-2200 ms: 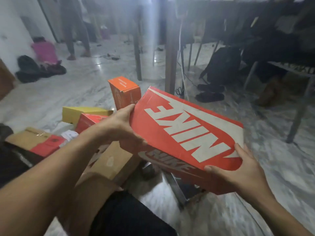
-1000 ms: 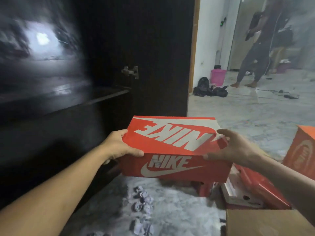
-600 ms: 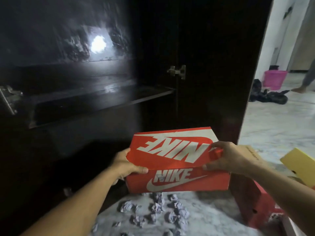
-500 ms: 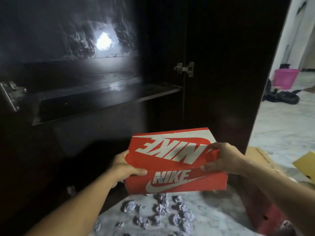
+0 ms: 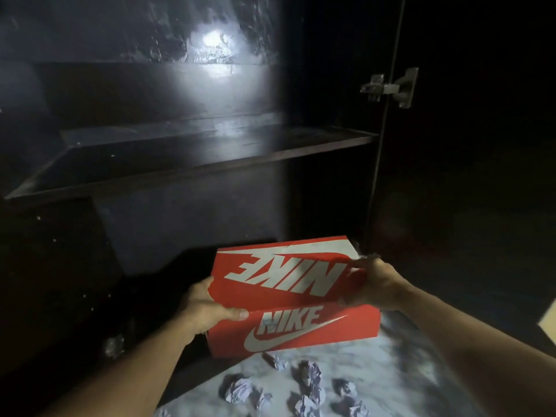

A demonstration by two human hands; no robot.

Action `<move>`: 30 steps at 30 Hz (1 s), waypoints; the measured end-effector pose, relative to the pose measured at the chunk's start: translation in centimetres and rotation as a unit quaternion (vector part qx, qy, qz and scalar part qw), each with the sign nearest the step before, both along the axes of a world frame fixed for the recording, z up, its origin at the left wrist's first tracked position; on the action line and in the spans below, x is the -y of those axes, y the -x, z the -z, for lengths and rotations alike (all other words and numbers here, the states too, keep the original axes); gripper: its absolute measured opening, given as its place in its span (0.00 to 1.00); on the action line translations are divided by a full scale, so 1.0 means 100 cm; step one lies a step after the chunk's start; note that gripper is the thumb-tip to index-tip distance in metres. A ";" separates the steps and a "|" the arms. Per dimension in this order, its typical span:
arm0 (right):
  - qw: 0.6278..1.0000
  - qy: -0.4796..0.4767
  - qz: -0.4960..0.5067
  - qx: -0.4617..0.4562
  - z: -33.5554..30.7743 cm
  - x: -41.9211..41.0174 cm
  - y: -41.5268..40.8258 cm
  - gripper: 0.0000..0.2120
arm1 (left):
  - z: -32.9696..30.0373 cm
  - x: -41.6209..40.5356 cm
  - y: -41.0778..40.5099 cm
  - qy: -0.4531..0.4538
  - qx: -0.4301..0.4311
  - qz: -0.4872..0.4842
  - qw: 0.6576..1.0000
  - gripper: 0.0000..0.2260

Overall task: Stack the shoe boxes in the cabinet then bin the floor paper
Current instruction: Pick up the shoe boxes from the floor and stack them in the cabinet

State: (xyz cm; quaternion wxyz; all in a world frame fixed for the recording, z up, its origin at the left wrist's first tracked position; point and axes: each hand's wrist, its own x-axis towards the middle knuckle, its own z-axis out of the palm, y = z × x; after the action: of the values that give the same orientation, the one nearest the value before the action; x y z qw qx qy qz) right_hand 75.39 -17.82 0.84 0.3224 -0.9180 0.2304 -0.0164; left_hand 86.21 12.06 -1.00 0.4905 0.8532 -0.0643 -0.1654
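The left hand (image 5: 207,308) grips the left end of a red shoe box (image 5: 293,293), thumb curled over the front edge of its lid. The right hand (image 5: 374,284) clasps the box's right end, fingers wrapped over the lid. The box is held level, above the floor and just in front of the open dark cabinet (image 5: 186,152), below its bare shelf. Below the box, crumpled paper balls (image 5: 304,386) lie scattered on the marble floor. Judging by this, no box is stacked yet and the paper remains unbinned. "NIKE" and a swoosh mark the box's lid and front.
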 end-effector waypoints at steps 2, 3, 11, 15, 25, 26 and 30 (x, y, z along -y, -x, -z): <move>1.000 0.001 -0.002 -0.003 0.015 0.003 -0.016 0.33 | 0.012 0.004 -0.012 -0.010 0.002 -0.006 1.000 0.27; 1.000 -0.003 -0.001 -0.001 0.022 0.005 -0.023 0.31 | 0.019 0.005 -0.019 -0.015 0.005 -0.005 1.000 0.27; 0.999 0.036 -0.038 0.012 0.058 0.010 -0.062 0.10 | 0.058 0.015 -0.047 -0.035 0.010 -0.006 0.999 0.24; 0.997 0.062 -0.024 0.050 0.073 0.014 -0.071 0.13 | 0.072 0.026 -0.057 -0.042 0.018 -0.021 0.999 0.22; 0.967 0.236 -0.032 0.084 0.094 -0.011 -0.094 0.16 | 0.076 0.069 -0.063 -0.164 0.225 -0.089 0.956 0.20; 0.972 0.220 -0.036 0.070 0.094 -0.012 -0.098 0.18 | 0.077 0.072 -0.064 -0.171 0.248 -0.084 0.950 0.18; 0.971 0.225 -0.072 -0.037 0.099 -0.006 -0.117 0.32 | 0.086 0.079 -0.066 -0.225 0.295 -0.055 0.927 0.16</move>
State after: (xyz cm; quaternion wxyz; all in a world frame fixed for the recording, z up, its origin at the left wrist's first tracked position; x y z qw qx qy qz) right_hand 87.07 -17.27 -9.04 0.0989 -0.9812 0.1655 -0.0110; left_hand 92.82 4.20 -9.62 0.2528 0.9536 -0.1206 0.1106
